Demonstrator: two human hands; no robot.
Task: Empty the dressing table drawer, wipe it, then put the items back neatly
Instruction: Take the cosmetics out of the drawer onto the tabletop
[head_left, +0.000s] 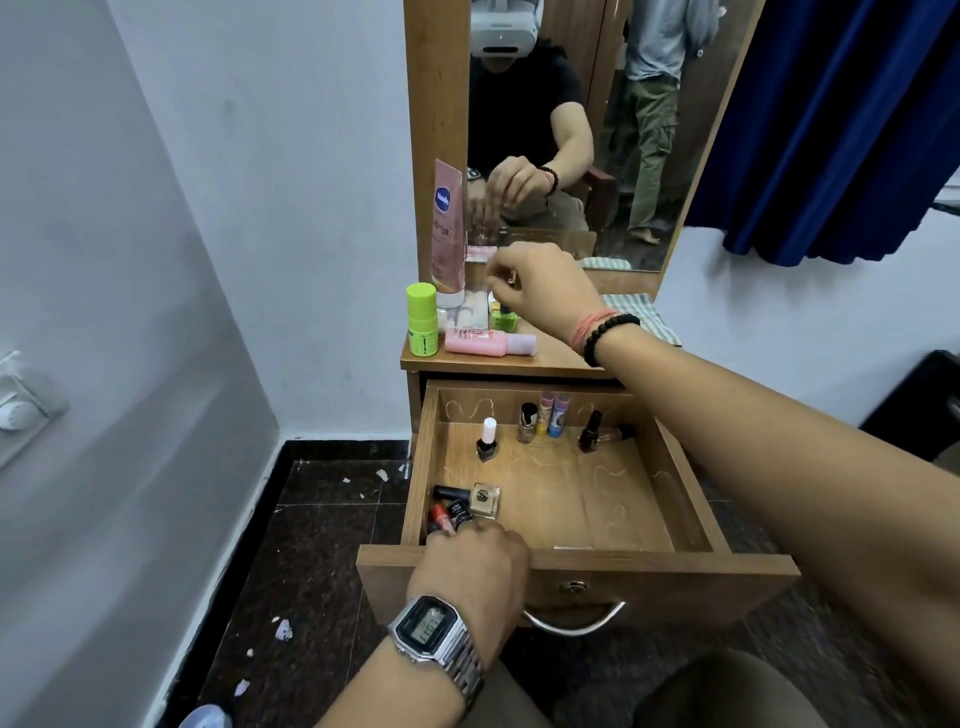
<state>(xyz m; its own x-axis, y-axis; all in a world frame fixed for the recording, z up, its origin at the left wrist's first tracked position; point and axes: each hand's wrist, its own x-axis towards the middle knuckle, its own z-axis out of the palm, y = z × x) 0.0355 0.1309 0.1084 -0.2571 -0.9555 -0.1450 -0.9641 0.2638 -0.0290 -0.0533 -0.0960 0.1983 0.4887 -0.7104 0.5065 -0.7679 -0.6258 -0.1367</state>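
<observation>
The wooden drawer (571, 566) is pulled out. Inside stand a white-capped nail polish (487, 441), two lip balms (553, 415) and a dark bottle (589, 431) at the back. A square bottle (485, 500), a black tube (448, 491) and a red lipstick (440, 515) lie in the front left corner. My left hand (475, 561), wearing a watch, curls over that corner onto the lipsticks, its fingertips hidden. My right hand (540, 291) hovers over the table top (550, 358), pinching a small item just above a green nail polish (504, 318).
A lime green bottle (422, 327), a lying pink bottle (488, 343) and a pink Vaseline tube (448, 234) crowd the top's left side. A striped cloth (639, 312) lies at its right. The mirror (597, 130) stands behind, with a blue curtain (831, 130) to the right.
</observation>
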